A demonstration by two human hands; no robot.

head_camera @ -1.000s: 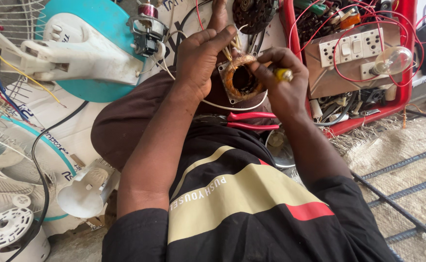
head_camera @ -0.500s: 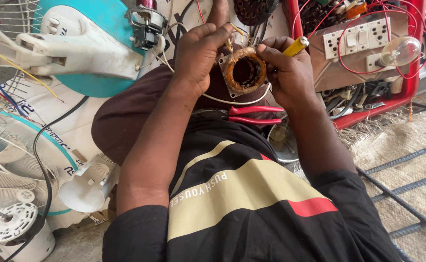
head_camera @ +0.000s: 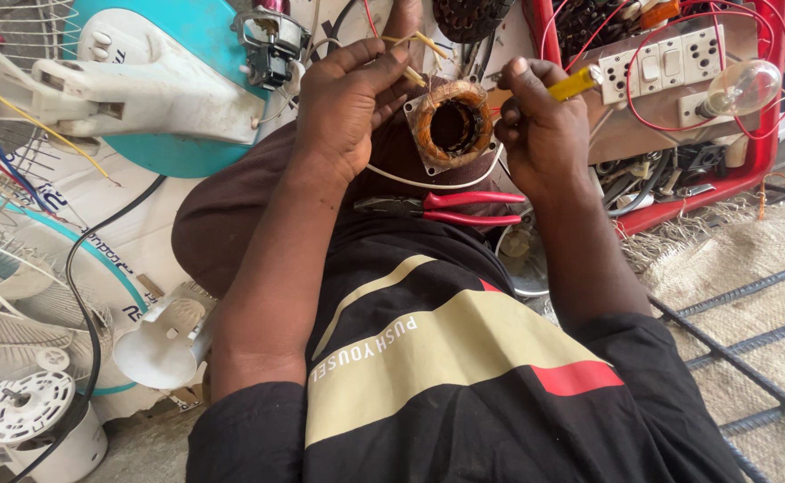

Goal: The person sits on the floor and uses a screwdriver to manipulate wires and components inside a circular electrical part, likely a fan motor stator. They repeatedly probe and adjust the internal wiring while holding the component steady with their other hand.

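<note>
Seated low, a person works over their lap amid fan (head_camera: 169,98) parts. A red tray (head_camera: 679,206) holds a switchboard (head_camera: 670,67) and bulb (head_camera: 741,85). Left hand (head_camera: 348,107) fingers close on a stator (head_camera: 451,125) at its edge, above the knees; right hand (head_camera: 540,125) grips a yellow tool (head_camera: 576,83), possibly a tester. Copper windings ring the stator's dark bore, thin leads trailing. A slip could scrape that enamel. Red pliers (head_camera: 464,206) rest on the lap.

Bright, even daylight fills the scene, with only soft shadows under the forearms. The glass bulb (head_camera: 743,87) at far right shows a pale sheen. Focus is sharp in the middle; the edges bend outward with wide-angle distortion.
</note>
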